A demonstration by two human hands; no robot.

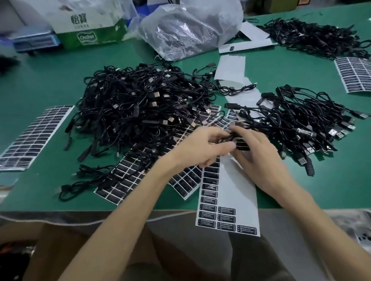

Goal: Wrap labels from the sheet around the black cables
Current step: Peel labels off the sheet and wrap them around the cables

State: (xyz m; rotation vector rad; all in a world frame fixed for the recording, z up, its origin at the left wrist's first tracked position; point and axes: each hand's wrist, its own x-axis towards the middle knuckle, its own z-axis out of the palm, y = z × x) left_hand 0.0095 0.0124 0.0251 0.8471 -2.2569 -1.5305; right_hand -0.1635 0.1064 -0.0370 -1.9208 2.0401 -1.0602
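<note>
My left hand (199,148) and my right hand (255,150) meet over the label sheets, both pinching one black cable (231,136) with a black label (242,145) hanging from it. Under the hands lies a partly peeled label sheet (226,203) that overhangs the table's front edge. A large heap of black cables (138,106) lies to the left, and a smaller pile of labelled cables (299,121) lies to the right.
More label sheets lie at the left (30,138), far right (360,75) and under my left wrist (130,179). A clear plastic bag (192,28), a green-and-white carton (90,22), another cable pile (317,34) and empty backing sheets (230,69) sit on the green table (33,85).
</note>
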